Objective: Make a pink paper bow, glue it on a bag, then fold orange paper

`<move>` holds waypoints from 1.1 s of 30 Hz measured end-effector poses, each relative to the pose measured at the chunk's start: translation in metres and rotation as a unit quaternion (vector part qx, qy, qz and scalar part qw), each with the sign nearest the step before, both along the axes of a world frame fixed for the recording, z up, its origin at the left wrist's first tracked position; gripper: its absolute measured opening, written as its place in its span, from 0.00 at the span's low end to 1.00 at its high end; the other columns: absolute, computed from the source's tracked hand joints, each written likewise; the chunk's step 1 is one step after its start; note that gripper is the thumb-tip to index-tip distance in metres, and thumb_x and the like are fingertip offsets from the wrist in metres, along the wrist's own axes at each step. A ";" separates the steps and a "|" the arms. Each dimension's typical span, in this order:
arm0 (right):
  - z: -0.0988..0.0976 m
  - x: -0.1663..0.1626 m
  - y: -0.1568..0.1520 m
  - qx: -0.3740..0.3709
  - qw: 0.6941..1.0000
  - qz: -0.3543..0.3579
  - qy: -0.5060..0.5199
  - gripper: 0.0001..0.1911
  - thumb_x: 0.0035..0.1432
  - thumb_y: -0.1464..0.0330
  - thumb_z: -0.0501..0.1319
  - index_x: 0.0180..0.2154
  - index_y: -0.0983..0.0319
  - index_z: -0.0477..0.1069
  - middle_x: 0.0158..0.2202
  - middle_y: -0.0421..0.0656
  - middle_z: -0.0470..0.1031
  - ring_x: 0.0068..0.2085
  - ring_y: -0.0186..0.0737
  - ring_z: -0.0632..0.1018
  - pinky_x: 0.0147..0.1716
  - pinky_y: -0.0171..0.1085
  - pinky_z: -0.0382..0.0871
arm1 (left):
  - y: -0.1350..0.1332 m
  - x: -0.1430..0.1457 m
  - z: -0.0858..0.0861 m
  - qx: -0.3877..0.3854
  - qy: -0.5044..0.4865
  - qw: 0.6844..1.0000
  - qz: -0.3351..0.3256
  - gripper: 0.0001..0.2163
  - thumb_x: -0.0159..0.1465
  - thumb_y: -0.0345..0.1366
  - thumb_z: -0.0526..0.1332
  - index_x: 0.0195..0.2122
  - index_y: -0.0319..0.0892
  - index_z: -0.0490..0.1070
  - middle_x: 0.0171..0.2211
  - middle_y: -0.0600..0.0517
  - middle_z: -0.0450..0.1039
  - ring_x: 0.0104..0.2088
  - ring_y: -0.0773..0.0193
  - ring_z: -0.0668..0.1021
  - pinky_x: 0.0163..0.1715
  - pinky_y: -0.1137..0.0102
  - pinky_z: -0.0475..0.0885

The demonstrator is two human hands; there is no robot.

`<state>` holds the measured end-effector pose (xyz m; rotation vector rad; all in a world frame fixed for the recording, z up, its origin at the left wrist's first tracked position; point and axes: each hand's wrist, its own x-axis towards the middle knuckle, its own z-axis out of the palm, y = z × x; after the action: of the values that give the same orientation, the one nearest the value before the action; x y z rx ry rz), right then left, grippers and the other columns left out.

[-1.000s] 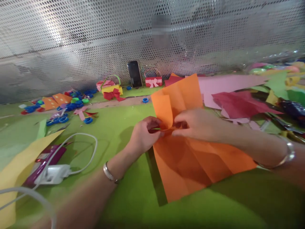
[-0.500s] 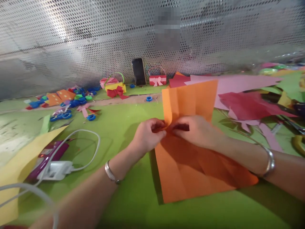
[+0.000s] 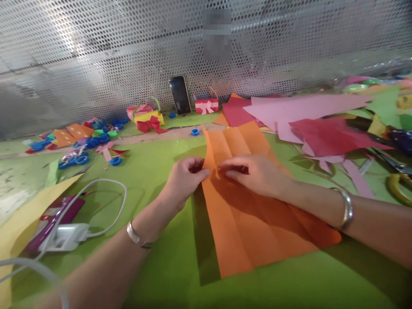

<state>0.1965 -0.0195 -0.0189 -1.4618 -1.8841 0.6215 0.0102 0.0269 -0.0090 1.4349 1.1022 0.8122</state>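
Note:
A sheet of orange paper [image 3: 244,219] with several lengthwise creases slants up off the green table in front of me. My left hand [image 3: 188,180] pinches its left edge about midway, thumb on top and fingers curled. Close beside it, my right hand [image 3: 254,174] rests on the upper face, its thumb and fingertips drawn together at a crease near the left edge. Whether a fold of paper lies between those right fingertips is hard to make out. The far part of the sheet rises beyond both hands.
A purple power strip [image 3: 53,219] with a white charger [image 3: 72,236] and looped cable lies left. Behind stand a phone [image 3: 180,95], a yellow paper basket [image 3: 148,118] and a red one [image 3: 206,106]. Pink paper [image 3: 299,109], red paper [image 3: 334,135] and yellow-handled scissors [image 3: 397,189] lie right.
The far part of the orange paper, upright before, now leans back and lies flatter. The sharp bend at its left edge has opened out. My left hand has shifted slightly left along with the view.

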 end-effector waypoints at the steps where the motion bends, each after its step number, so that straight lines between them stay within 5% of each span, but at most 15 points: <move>1: 0.000 -0.001 -0.001 0.000 1.000 0.005 0.003 0.11 0.60 0.71 0.60 0.43 0.57 0.78 0.44 0.42 0.81 0.45 0.40 0.80 0.46 0.40 0.74 | 0.000 0.000 0.000 0.008 0.004 1.000 0.005 0.05 0.48 0.30 0.67 0.28 0.40 0.74 0.26 0.54 0.77 0.28 0.67 0.76 0.31 0.71 0.71; 15: 0.002 -0.013 -0.002 -0.008 0.996 -0.006 0.086 0.01 0.55 0.70 0.63 0.31 0.60 0.74 0.30 0.39 0.79 0.32 0.35 0.78 0.33 0.33 0.72 | -0.009 0.004 0.007 0.104 0.057 0.993 -0.023 0.04 0.53 0.29 0.63 0.27 0.43 0.78 0.27 0.54 0.79 0.31 0.63 0.79 0.35 0.68 0.74; 21: 0.005 -0.016 -0.006 0.021 0.995 -0.050 0.080 0.09 0.53 0.68 0.63 0.24 0.60 0.66 0.22 0.35 0.70 0.26 0.33 0.71 0.25 0.33 0.62 | -0.017 0.005 0.009 0.189 0.107 0.975 -0.053 0.05 0.56 0.29 0.61 0.30 0.43 0.77 0.32 0.52 0.81 0.33 0.62 0.80 0.37 0.68 0.74; 29: 0.008 -0.017 -0.007 0.036 0.995 -0.081 0.045 0.18 0.54 0.66 0.62 0.19 0.58 0.56 0.17 0.34 0.59 0.22 0.33 0.64 0.22 0.35 0.56 | -0.010 0.005 0.006 0.134 0.057 0.989 0.001 0.07 0.56 0.25 0.57 0.31 0.42 0.73 0.30 0.53 0.77 0.32 0.65 0.79 0.34 0.70 0.74; 33: 0.006 -0.016 -0.009 0.040 0.996 -0.073 0.041 0.15 0.54 0.67 0.62 0.20 0.58 0.59 0.19 0.35 0.65 0.23 0.34 0.68 0.23 0.34 0.60 | -0.005 0.005 0.001 0.074 0.016 0.995 -0.061 0.08 0.55 0.26 0.60 0.35 0.40 0.76 0.35 0.49 0.81 0.38 0.61 0.81 0.43 0.66 0.75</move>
<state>0.1803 -0.0288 -0.0133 -1.4837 -1.7021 0.5223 0.0148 0.0217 -0.0082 1.6287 0.9846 0.7988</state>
